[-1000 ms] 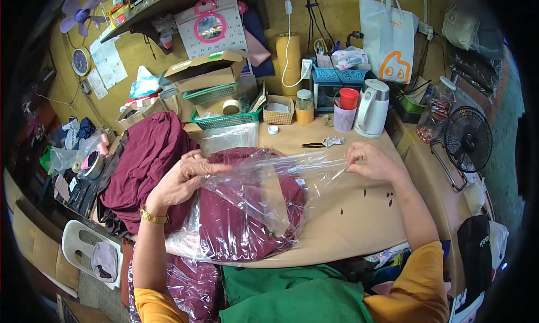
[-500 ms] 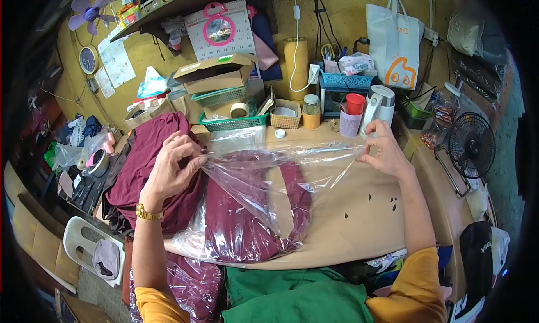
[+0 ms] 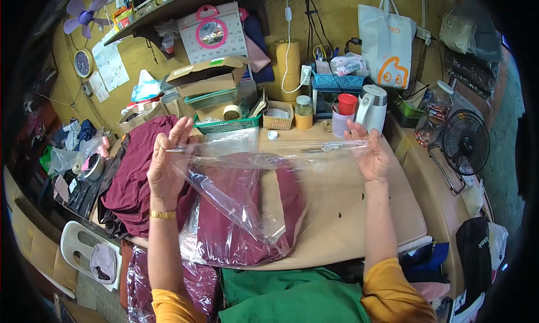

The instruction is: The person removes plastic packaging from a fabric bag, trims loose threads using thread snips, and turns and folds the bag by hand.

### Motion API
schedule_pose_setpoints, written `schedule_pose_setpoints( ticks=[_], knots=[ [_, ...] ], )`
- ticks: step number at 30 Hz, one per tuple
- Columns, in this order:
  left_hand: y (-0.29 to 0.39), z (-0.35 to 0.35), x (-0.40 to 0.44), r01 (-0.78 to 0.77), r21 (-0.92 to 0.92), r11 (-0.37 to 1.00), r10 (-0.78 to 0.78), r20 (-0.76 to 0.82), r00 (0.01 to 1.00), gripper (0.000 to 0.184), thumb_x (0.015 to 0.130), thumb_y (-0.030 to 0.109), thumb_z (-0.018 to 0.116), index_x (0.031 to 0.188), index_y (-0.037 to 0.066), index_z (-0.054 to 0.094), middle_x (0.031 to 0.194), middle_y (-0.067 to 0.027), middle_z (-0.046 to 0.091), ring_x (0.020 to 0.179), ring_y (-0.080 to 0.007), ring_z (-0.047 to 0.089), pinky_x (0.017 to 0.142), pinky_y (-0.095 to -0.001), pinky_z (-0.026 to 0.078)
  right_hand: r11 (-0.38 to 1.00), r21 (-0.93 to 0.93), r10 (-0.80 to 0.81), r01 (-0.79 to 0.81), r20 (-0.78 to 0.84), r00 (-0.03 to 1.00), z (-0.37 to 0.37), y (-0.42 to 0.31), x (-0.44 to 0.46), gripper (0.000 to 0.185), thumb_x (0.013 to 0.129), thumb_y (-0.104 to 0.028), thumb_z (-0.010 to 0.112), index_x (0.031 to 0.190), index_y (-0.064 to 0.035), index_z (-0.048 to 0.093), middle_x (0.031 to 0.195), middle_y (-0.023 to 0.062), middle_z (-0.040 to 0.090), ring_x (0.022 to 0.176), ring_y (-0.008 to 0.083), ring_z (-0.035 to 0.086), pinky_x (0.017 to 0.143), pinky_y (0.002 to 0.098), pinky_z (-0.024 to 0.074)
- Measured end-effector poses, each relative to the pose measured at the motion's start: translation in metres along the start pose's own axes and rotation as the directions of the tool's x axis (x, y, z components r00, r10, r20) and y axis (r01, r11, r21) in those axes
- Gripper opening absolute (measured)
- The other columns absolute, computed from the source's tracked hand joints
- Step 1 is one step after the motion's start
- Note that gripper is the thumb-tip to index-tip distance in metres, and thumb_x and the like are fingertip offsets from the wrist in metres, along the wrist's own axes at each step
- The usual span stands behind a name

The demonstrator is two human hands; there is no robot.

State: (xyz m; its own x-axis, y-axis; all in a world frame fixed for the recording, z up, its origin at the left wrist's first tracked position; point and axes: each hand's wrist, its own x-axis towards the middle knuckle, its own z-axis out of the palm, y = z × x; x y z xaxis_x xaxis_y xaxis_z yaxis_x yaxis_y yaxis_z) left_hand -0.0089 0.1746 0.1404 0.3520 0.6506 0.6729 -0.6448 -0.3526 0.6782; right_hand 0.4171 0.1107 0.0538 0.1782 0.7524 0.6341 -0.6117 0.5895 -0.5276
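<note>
A clear plastic bag (image 3: pixel 224 194) is stretched between my two hands, its top edge running taut across the table. Inside or under its lower part lies a folded maroon garment (image 3: pixel 224 233), with a tan strip showing beside it. My left hand (image 3: pixel 168 163), with a gold watch at the wrist, grips the bag's left edge between thumb and fingers. At the other end, my right hand (image 3: pixel 368 151) holds the right edge, fingers raised. A pile of maroon cloth (image 3: pixel 137 182) sits left of the bag.
Green baskets (image 3: pixel 227 123), a jar (image 3: pixel 304 113), a red cup (image 3: pixel 347 104) and an electric kettle (image 3: pixel 371 108) line the table's back. A black fan (image 3: pixel 467 140) stands at right. Green cloth (image 3: pixel 292 295) covers my lap; a white chair (image 3: pixel 84 244) is at lower left.
My left hand has moved left and turned more upright. My right hand's fingers have risen, and the bag's upper edge is now pulled straighter between my hands.
</note>
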Motion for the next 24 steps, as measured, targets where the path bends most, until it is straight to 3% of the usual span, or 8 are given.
schedule_pose_setpoints(
  ticks=[2,3,4,6,8,10,18,24],
  knots=[
    [-0.008,0.006,-0.003,-0.026,-0.244,0.969,-0.020,-0.184,0.983,0.020,0.095,0.027,0.065,0.093,0.012,0.052,0.089,-0.0016,0.051,0.095,-0.0170,0.056,0.105,-0.0426,0.042,0.967,0.256,0.012,-0.014,0.009,1.000,0.010,0.010,-0.004,0.022,0.093,-0.022,0.068,0.081,-0.0118,0.053,0.086,0.0039,0.058,0.081,0.0136,0.054,0.086,0.0327,0.0477],
    [-0.016,-0.002,0.001,-0.006,-0.388,0.922,-0.012,-0.043,0.999,0.018,0.098,0.028,0.062,0.095,0.014,0.052,0.071,0.0047,0.039,0.068,-0.0097,0.048,0.074,-0.0293,0.049,0.904,0.421,0.046,-0.070,0.065,0.997,0.015,0.014,-0.004,0.022,0.094,-0.021,0.066,0.081,-0.0115,0.052,0.076,0.0004,0.055,0.068,0.0095,0.052,0.075,0.0281,0.0498],
    [-0.017,0.014,-0.004,0.076,-0.228,0.971,-0.119,-0.181,0.976,0.015,0.098,0.022,0.061,0.104,0.014,0.051,0.065,0.0073,0.040,0.056,-0.0052,0.042,0.053,-0.0213,0.036,0.903,0.424,0.045,-0.070,0.068,0.997,0.027,0.020,-0.005,0.022,0.094,-0.021,0.066,0.081,-0.0115,0.052,0.076,0.0004,0.055,0.068,0.0095,0.052,0.075,0.0281,0.0498],
    [-0.035,0.049,-0.011,0.112,0.215,0.970,-0.072,-0.184,0.980,0.027,0.094,0.009,0.063,0.115,0.012,0.046,0.062,0.0081,0.040,0.053,-0.0030,0.039,0.050,-0.0178,0.033,0.984,-0.043,0.167,-0.171,-0.080,0.983,0.058,0.033,-0.010,0.010,0.095,-0.015,0.064,0.089,-0.0092,0.059,0.066,-0.0070,0.047,0.053,0.0029,0.039,0.055,0.0192,0.0401],
    [-0.052,0.082,-0.019,0.247,0.461,0.852,-0.226,-0.100,0.969,0.043,0.090,-0.002,0.063,0.124,0.009,0.041,0.070,0.0077,0.046,0.058,0.0000,0.040,0.053,-0.0151,0.032,0.884,-0.448,0.154,-0.136,0.005,0.988,0.096,0.047,-0.022,0.013,0.088,-0.009,0.072,0.095,-0.0061,0.062,0.078,-0.0070,0.055,0.057,0.0008,0.038,0.053,0.0179,0.0339],
    [-0.074,0.104,-0.028,0.304,0.366,0.880,-0.288,-0.099,0.953,0.050,0.087,-0.009,0.061,0.129,0.007,0.037,0.077,0.0057,0.050,0.064,0.0012,0.044,0.055,-0.0146,0.035,0.750,-0.646,0.202,-0.141,0.021,0.979,0.138,0.053,-0.033,0.023,0.082,-0.004,0.078,0.102,-0.0030,0.067,0.079,-0.0086,0.054,0.060,-0.0010,0.036,0.053,0.0173,0.0309],
    [-0.100,0.103,-0.040,0.239,0.479,0.845,-0.282,0.020,0.959,0.068,0.081,-0.015,0.060,0.138,0.003,0.026,0.101,-0.0059,0.061,0.087,-0.0104,0.061,0.075,-0.0221,0.049,0.708,-0.701,0.193,-0.083,0.080,0.978,0.150,0.078,-0.043,0.011,0.083,0.003,0.074,0.093,0.0012,0.069,0.073,-0.0047,0.056,0.065,0.0002,0.045,0.056,0.0187,0.0376],
    [-0.087,0.102,-0.056,0.115,0.685,0.720,-0.088,-0.073,0.993,0.044,0.079,-0.011,0.063,0.115,0.005,0.045,0.093,-0.0047,0.057,0.098,-0.0179,0.056,0.092,-0.0359,0.043,0.815,-0.569,0.080,-0.109,-0.077,0.994,0.131,0.075,-0.038,0.008,0.090,0.005,0.064,0.084,0.0003,0.064,0.075,-0.0014,0.060,0.065,0.0023,0.050,0.058,0.0201,0.0418]
  ],
)
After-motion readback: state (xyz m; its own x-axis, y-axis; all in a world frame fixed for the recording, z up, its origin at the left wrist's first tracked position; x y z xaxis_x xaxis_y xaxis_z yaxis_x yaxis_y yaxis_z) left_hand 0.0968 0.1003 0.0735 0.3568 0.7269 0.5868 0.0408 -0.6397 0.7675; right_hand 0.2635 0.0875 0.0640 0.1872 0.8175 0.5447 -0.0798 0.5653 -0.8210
